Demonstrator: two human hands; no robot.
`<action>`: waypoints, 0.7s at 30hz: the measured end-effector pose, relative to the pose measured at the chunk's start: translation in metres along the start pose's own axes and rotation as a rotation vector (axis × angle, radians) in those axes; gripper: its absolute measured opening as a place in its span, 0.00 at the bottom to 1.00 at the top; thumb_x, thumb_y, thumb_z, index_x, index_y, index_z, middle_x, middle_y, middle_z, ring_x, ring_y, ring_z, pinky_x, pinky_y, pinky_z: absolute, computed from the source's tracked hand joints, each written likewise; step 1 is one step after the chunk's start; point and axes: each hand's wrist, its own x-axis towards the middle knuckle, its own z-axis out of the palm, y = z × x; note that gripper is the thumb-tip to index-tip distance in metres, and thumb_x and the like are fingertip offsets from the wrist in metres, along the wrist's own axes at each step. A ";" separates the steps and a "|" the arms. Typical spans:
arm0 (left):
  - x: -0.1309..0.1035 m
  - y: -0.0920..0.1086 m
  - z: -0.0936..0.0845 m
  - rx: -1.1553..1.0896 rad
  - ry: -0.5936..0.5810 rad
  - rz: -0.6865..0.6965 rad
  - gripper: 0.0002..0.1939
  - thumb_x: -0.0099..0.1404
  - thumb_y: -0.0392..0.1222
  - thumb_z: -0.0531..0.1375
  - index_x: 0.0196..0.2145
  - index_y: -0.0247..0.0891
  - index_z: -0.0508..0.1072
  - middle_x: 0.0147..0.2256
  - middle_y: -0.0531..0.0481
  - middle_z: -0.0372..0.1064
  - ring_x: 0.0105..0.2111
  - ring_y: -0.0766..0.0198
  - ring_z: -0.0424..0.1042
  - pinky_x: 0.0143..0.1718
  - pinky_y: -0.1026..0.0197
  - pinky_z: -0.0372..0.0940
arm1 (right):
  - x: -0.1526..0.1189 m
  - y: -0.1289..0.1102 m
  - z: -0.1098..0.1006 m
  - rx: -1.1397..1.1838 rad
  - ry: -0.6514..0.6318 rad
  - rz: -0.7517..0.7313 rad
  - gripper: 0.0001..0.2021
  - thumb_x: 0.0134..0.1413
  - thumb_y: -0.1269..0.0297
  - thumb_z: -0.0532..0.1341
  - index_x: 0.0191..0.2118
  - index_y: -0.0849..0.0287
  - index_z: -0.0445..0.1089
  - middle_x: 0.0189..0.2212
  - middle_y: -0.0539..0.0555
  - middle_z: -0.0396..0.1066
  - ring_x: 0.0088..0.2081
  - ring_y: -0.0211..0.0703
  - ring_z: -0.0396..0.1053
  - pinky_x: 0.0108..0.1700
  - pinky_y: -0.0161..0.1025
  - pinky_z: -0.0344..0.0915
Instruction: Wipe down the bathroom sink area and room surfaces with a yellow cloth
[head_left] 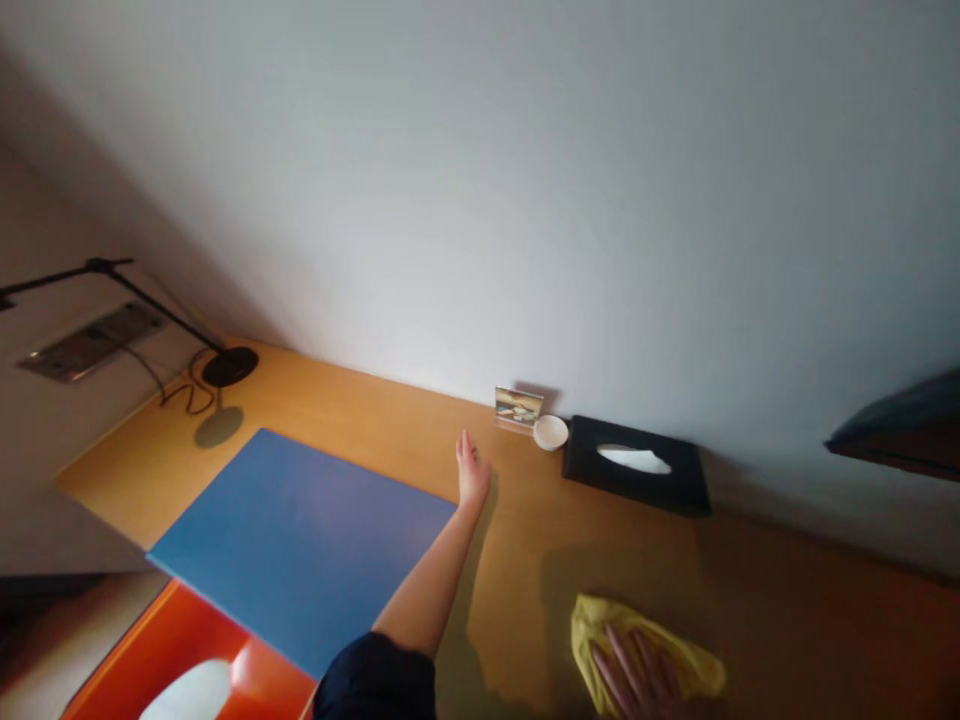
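Note:
My left hand [472, 470] reaches out over the wooden desk, just right of the far corner of a blue desk mat [300, 540]. Its fingers are loosely bent and apart, with nothing visible in them. A small picture card [518, 406] and a round white dish [550, 432] stand a little beyond it, against the wall. At the lower right, my right hand [637, 680] holds a crumpled yellow cloth [600, 640] from above, pressing it to the desk. The fingers lie across the cloth; the thumb and palm are mostly hidden.
A black tissue box [637, 466] lies along the wall beside the dish. On the far left stands a black desk lamp [230, 366] with a cable, near a wall socket panel [94, 340]. An orange chair [202, 625] is below the mat. A dark object [900, 430] juts in at right.

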 end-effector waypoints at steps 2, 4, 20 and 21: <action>-0.043 -0.042 -0.051 0.003 0.103 0.009 0.40 0.58 0.26 0.51 0.68 0.34 0.51 0.69 0.36 0.46 0.68 0.55 0.52 0.69 0.52 0.53 | 0.075 -0.011 0.020 -0.114 0.020 -0.176 0.28 0.58 0.54 0.62 0.65 0.41 0.66 0.64 0.55 0.67 0.60 0.72 0.67 0.54 0.71 0.67; -0.084 -0.089 -0.109 0.079 0.292 0.075 0.31 0.66 0.34 0.51 0.66 0.32 0.56 0.68 0.36 0.49 0.69 0.51 0.50 0.70 0.47 0.51 | 0.154 -0.037 0.034 -0.162 0.070 -0.158 0.24 0.63 0.55 0.59 0.64 0.49 0.68 0.65 0.58 0.64 0.63 0.72 0.62 0.59 0.71 0.62; -0.134 -0.245 -0.284 0.726 0.494 0.042 0.22 0.76 0.44 0.48 0.60 0.33 0.69 0.65 0.34 0.57 0.65 0.45 0.58 0.68 0.38 0.49 | 0.233 -0.129 0.099 -0.296 0.041 -0.176 0.23 0.69 0.58 0.49 0.63 0.55 0.69 0.64 0.63 0.65 0.65 0.67 0.59 0.62 0.66 0.59; -0.135 -0.246 -0.283 0.719 0.502 0.056 0.20 0.76 0.42 0.49 0.60 0.33 0.70 0.65 0.35 0.58 0.65 0.46 0.58 0.69 0.39 0.48 | 0.288 -0.142 0.108 -0.336 0.075 -0.003 0.26 0.70 0.56 0.46 0.63 0.62 0.68 0.64 0.70 0.63 0.64 0.72 0.59 0.58 0.69 0.61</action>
